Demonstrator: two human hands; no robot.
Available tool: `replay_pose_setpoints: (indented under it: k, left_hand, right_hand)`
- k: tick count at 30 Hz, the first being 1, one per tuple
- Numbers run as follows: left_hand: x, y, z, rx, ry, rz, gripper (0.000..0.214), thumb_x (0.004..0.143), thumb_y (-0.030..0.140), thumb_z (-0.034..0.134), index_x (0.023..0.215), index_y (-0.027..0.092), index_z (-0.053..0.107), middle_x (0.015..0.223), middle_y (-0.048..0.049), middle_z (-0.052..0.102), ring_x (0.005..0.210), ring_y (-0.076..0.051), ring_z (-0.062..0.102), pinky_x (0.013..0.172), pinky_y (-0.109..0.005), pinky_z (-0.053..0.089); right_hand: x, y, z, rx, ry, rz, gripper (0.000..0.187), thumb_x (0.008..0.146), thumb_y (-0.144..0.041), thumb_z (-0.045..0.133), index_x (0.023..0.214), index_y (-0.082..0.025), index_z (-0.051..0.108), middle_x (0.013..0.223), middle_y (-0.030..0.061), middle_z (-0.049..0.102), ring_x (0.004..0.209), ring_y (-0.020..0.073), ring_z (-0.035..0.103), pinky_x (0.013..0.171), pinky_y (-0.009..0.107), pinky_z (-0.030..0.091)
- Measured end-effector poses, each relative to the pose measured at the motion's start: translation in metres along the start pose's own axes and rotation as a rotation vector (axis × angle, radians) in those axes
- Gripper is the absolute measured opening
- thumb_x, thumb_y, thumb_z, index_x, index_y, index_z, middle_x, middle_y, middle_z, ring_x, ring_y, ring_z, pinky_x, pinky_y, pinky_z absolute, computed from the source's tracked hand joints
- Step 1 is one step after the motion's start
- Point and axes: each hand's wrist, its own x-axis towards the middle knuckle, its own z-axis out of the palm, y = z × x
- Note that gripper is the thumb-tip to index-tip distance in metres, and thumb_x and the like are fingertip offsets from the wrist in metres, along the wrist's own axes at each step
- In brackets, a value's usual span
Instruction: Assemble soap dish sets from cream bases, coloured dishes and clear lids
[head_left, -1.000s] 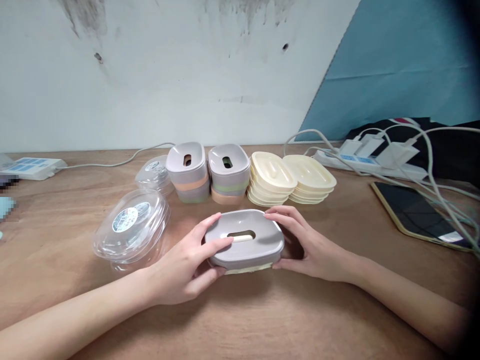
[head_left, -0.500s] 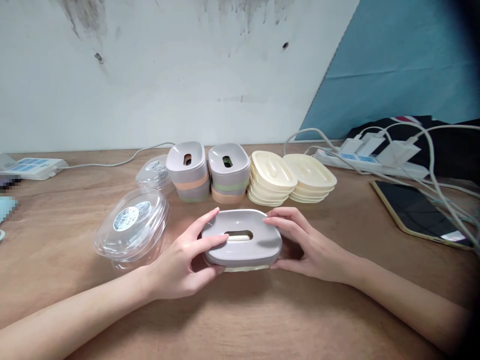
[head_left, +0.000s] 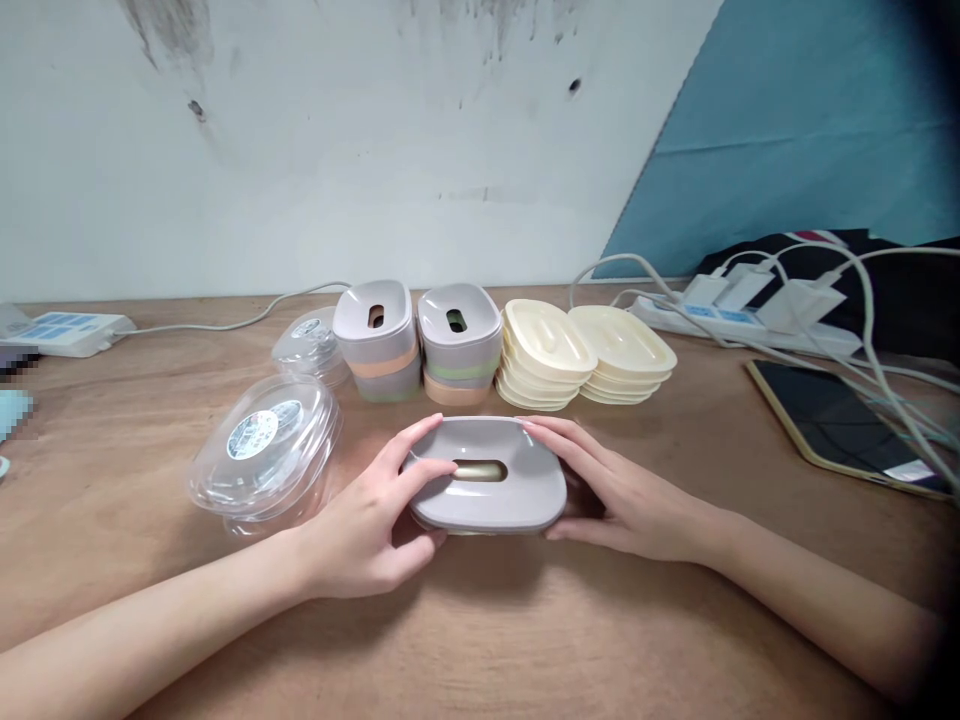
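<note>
Grey box (head_left: 486, 487) sits on the wooden table (head_left: 480, 640), centre, close to the person. Rounded rectangle, oval slot in the top, something pale showing through the slot. Long axis runs left to right across the view.

Left hand (head_left: 360, 530) is clamped on the box's left short end: thumb on the top face right at the slot edge, index finger curled along the far rim, other fingers tucked under the near side. Right hand (head_left: 622, 495) is clamped on the right short end, fingers spread over the far right corner and side; its thumb is hidden behind the box, cannot tell where it presses. So one hand per end, box squarely between them, neither hand nearer than the other. Box looks level and pressed flat to the table, not lifted.

Around it: stack of clear lids (head_left: 262, 455) just left of the left hand, not touching. Behind the box, a row of two grey stacks (head_left: 377, 335) and two cream stacks (head_left: 544, 352), near but apart from the fingers. Power strip (head_left: 742, 320) with white plugs and cables far right, dark tablet (head_left: 840, 425) lying flat beside it. Second power strip (head_left: 60, 332) at far left edge.
</note>
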Motion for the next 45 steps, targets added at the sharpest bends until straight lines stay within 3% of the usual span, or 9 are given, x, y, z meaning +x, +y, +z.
replay_pose_setpoints:
  k: [6,13,21,28,37,45]
  left_hand:
    - [-0.001,-0.003,0.002,-0.038,0.096,-0.012,0.055,0.084,0.014,0.054,0.133,0.019,0.030,0.148,-0.0170,0.017,0.136,-0.027,0.027,0.106,-0.044,0.035]
    - [-0.003,-0.009,0.005,0.009,0.078,-0.059,0.048,0.086,0.017,0.053,0.132,0.021,0.038,0.151,-0.0153,0.016,0.131,-0.028,0.037,0.100,-0.041,0.042]
    - [-0.003,-0.011,0.007,0.097,0.119,-0.016,0.064,0.078,0.026,0.067,0.135,0.018,0.039,0.149,-0.0169,0.024,0.127,-0.029,0.043,0.099,-0.040,0.045]
    - [-0.003,-0.010,0.007,0.161,0.170,0.056,0.046,0.079,0.023,0.067,0.122,0.014,0.053,0.140,-0.0207,0.039,0.123,-0.030,0.048,0.096,-0.042,0.048]
    - [-0.005,-0.015,0.010,0.122,0.232,0.101,0.046,0.081,0.023,0.066,0.126,0.022,0.053,0.144,-0.0167,0.035,0.126,-0.029,0.044,0.097,-0.045,0.047]
    - [-0.004,-0.017,0.012,0.057,0.253,0.092,0.049,0.080,0.023,0.067,0.127,0.025,0.052,0.147,-0.0134,0.029,0.127,-0.030,0.042,0.098,-0.044,0.045]
  right_hand:
    - [-0.003,0.002,0.001,0.018,0.021,0.046,0.081,0.085,-0.044,0.054,0.146,-0.028,0.004,0.145,0.0139,0.029,0.129,0.0293,0.041,0.099,0.040,0.045]
    - [-0.001,0.002,0.003,0.023,0.006,0.066,0.078,0.085,-0.044,0.053,0.146,-0.028,0.007,0.143,0.0140,0.034,0.127,0.0287,0.043,0.099,0.041,0.044]
    - [0.000,-0.001,0.001,-0.008,-0.001,0.071,0.083,0.082,-0.045,0.058,0.146,-0.025,0.010,0.141,0.0154,0.038,0.124,0.0297,0.046,0.099,0.042,0.044]
    - [-0.001,-0.002,0.000,-0.056,0.029,0.025,0.080,0.082,-0.044,0.058,0.145,-0.024,0.014,0.139,0.0153,0.039,0.124,0.0276,0.047,0.097,0.039,0.046]
    - [-0.003,0.000,0.004,-0.052,0.124,0.003,0.074,0.081,-0.042,0.060,0.142,-0.023,0.023,0.139,0.0149,0.039,0.122,0.0262,0.049,0.095,0.035,0.047]
    - [0.000,-0.001,0.005,-0.002,0.144,0.005,0.075,0.082,-0.041,0.059,0.143,-0.024,0.020,0.140,0.0139,0.036,0.126,0.0249,0.044,0.099,0.034,0.044]
